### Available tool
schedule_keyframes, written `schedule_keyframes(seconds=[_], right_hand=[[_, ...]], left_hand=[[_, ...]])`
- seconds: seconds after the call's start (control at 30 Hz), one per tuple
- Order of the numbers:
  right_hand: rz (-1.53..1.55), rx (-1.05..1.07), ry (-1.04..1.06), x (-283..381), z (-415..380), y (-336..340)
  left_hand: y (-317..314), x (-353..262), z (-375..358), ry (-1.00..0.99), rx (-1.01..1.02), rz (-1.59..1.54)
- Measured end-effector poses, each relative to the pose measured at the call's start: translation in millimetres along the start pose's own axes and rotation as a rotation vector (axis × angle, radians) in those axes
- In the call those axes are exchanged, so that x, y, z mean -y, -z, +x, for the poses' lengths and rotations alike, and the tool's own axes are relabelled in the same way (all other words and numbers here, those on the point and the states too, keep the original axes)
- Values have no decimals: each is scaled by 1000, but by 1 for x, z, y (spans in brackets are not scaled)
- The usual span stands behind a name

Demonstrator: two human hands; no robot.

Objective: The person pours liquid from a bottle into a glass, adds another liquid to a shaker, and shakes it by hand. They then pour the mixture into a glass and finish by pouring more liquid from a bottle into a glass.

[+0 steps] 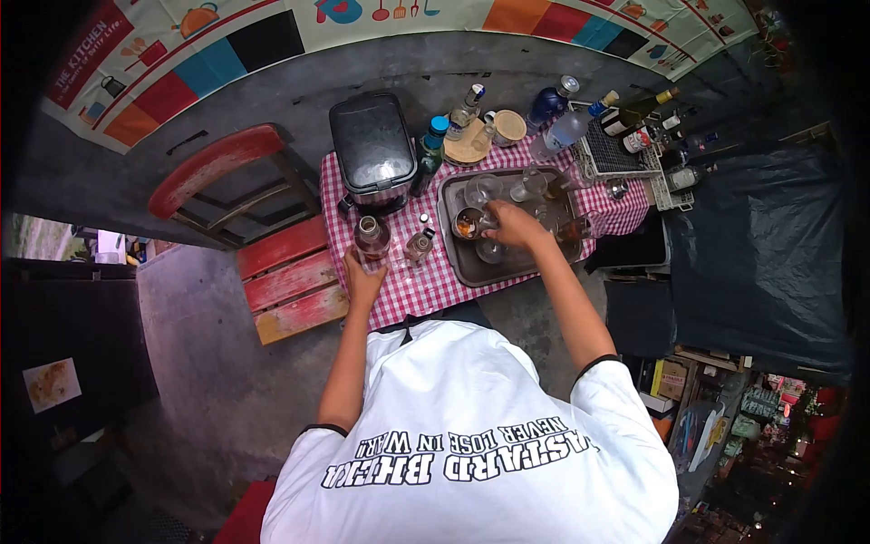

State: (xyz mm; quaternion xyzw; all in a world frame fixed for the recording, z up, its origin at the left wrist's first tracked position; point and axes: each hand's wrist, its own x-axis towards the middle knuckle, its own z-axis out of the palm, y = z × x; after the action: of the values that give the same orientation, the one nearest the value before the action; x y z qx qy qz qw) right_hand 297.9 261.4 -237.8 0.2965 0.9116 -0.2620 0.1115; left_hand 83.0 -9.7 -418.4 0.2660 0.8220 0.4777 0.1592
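Observation:
My left hand (366, 279) is wrapped round the lower part of an uncapped clear glass bottle (372, 234), which stands near the table's left edge. Just to its right are a smaller glass bottle (419, 247) and a small white cap (424, 218). Over the brown tray (448, 248), my right hand (513, 225) has its fingers closed at the rim of a drinking glass (468, 224) with something orange-brown inside. Several other clear glasses, one of them a glass (482, 189) just behind, share the tray.
A black lidded appliance (373, 145) stands at the back left of the checked tablecloth (399, 295). Along the back are a bottle with a blue cap (433, 145), a cork-coloured round mat (467, 145) and a rack (598, 150) with several bottles. A red chair (285, 272) adjoins the table's left side.

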Motion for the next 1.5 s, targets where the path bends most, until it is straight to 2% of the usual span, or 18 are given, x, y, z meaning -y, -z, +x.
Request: schedule_keyframes(seconds=[0.1,0.17,0.27,0.4,0.5,0.53,0.63,0.7,0.8,0.9,0.93,1.07,1.1,1.17,1.27,1.37,1.43,1.5], right_hand=[[109,-32,-23,2,-17,-4],[291,-156,-20,6,-34,-10],[348,-238,-57,16,-58,-16],[389,-281,-25,23,-81,-25],[390,-214,-5,27,-88,-18],[391,-220,48,23,-88,-19],[489,-132,36,18,-86,-13],[483,-168,109,13,-83,-13],[532,-114,85,6,-82,-8],[530,-90,132,-6,-78,-6],[544,-80,127,-8,-78,-2],[606,-72,177,-27,-76,0],[606,-66,189,-31,-75,4],[619,-95,224,-36,-76,13],[773,-46,217,-50,-73,18],[818,-64,247,-49,-74,38],[881,-21,249,-56,-70,36],[1158,36,290,-51,-72,51]], left_hand=[[8,3,-24,109,58,161],[7,16,-41,97,44,260],[11,8,-51,179,268,47],[5,-38,-54,122,309,18],[-17,-58,-48,41,266,21],[-21,-68,-44,93,321,32],[-39,-79,-39,77,258,-18],[-47,-82,-38,121,237,-31],[-63,-84,-34,87,87,-27],[-67,-79,-27,58,76,17],[-70,-82,-28,21,2,53],[-77,-63,-33,77,2,-39],[-76,-73,-35,80,-10,-36],[-67,-103,-44,261,-12,-354],[-54,-120,-54,249,24,-299],[-31,-179,-56,233,97,-324],[-25,-220,-58,98,39,-477],[-20,-233,-58,39,41,-493]])
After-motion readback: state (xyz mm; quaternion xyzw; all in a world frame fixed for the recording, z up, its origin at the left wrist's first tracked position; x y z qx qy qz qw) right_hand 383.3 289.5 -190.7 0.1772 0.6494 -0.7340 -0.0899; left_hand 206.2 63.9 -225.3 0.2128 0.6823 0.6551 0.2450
